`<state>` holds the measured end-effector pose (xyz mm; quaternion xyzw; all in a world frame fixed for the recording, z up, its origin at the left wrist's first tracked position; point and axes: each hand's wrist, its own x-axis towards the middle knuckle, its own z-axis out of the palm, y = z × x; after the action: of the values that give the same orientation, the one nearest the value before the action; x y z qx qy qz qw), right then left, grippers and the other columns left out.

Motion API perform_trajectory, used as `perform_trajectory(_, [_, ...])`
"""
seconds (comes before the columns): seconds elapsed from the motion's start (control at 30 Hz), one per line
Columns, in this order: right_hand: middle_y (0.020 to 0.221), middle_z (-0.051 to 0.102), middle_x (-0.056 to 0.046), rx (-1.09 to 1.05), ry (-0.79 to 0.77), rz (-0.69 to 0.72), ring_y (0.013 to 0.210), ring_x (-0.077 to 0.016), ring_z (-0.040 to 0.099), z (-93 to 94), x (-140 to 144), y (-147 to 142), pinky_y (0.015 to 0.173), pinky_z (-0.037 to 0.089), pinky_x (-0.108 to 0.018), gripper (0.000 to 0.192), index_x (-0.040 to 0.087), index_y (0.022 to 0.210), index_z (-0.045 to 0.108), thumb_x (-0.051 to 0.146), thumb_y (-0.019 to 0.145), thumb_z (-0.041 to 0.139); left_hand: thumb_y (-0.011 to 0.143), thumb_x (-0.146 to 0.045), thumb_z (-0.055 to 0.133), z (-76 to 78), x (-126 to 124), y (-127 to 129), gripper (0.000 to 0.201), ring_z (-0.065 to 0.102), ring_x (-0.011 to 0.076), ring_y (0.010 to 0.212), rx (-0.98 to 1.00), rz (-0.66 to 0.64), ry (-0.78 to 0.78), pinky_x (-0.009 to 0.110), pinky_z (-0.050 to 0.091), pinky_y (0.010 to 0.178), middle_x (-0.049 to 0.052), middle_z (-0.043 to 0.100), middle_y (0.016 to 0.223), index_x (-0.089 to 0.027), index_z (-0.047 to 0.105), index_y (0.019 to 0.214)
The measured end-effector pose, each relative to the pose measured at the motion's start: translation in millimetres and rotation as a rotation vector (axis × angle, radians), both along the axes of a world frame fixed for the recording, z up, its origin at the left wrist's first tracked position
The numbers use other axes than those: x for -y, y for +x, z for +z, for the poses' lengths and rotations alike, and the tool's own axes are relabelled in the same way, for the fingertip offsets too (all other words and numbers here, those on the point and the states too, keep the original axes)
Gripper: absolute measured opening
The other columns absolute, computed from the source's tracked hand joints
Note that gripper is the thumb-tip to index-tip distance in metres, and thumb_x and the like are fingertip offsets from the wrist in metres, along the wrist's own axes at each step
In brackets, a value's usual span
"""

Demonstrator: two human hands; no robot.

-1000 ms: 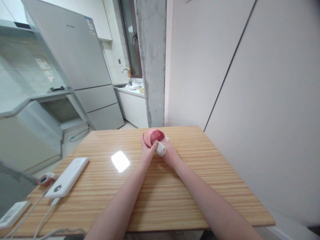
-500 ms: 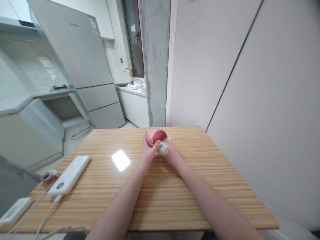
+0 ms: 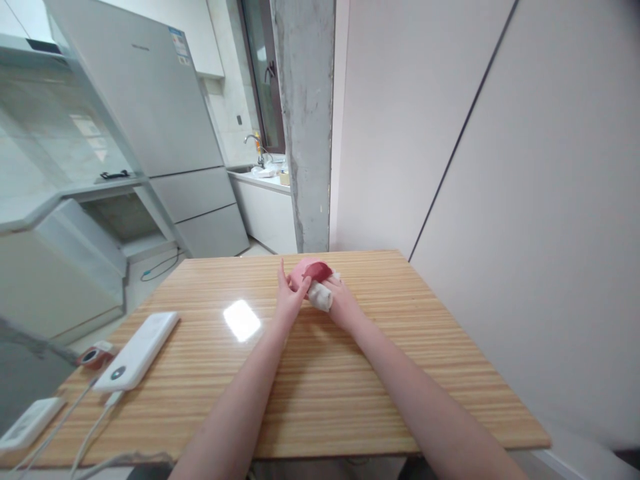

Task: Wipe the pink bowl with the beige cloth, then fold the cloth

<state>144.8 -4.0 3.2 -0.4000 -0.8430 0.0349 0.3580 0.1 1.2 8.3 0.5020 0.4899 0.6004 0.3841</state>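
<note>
A small pink bowl (image 3: 303,268) is tipped on its side near the far edge of the table, its darker inside turned towards me and to the right. My left hand (image 3: 291,293) grips it from the left, thumb at the rim and one finger sticking up. Bunched white cloth (image 3: 321,297), perhaps tissue, sits in my right hand (image 3: 343,300), which presses against the bowl's right side and opening. Some of the right fingers are hidden behind the cloth and the bowl.
On the table's (image 3: 400,373) left side lie a white power bank (image 3: 137,350) with a cable, a reddish-brown round item (image 3: 94,357) and a white power strip (image 3: 31,423). A wall panel (image 3: 480,200) rises along the right. Beyond stand a concrete pillar (image 3: 310,133) and a fridge (image 3: 135,100).
My left hand has shifted slightly left with its index finger lifting off the bowl. The bowl has turned a little, and more of the right fingers show by the cloth.
</note>
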Motion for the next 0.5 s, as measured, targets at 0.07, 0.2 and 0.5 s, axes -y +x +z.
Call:
perform_trajectory(0.07, [0.103,0.066,-0.009,-0.04,0.001,-0.041,0.105,-0.0229,0.054,-0.2,0.5,-1.9,0.096,0.041,-0.04,0.024,0.02,0.109,0.063,0.017,0.09,0.048,0.072,-0.046,0.07,-5.6,1.0,9.6,0.098,0.059,0.0228,0.112,0.054,-0.011,-0.014,0.036,0.049,0.094,0.015,0.055,0.128,-0.021,0.012,0.147])
perform_trajectory(0.2, [0.107,0.065,-0.009,-0.065,0.018,0.011,0.105,-0.0221,0.055,5.2,1.5,-3.4,0.098,0.04,-0.039,0.027,0.019,0.114,0.061,0.019,0.09,0.048,0.075,-0.048,0.065,-4.9,2.7,11.7,0.077,0.049,0.025,0.124,0.012,0.039,-0.019,0.037,0.042,0.101,0.015,0.049,0.135,-0.018,0.033,0.139])
perform_trajectory(0.5, [0.115,0.063,-0.006,-0.15,0.046,-0.007,0.113,-0.0254,0.052,0.3,4.6,11.0,0.101,0.037,-0.048,0.035,0.027,0.116,0.058,0.024,0.081,0.057,0.076,-0.037,0.064,2.5,-5.5,-14.0,0.053,0.057,0.0256,0.111,-0.061,0.012,-0.053,0.037,0.05,0.09,0.011,0.06,0.122,-0.018,0.051,0.124])
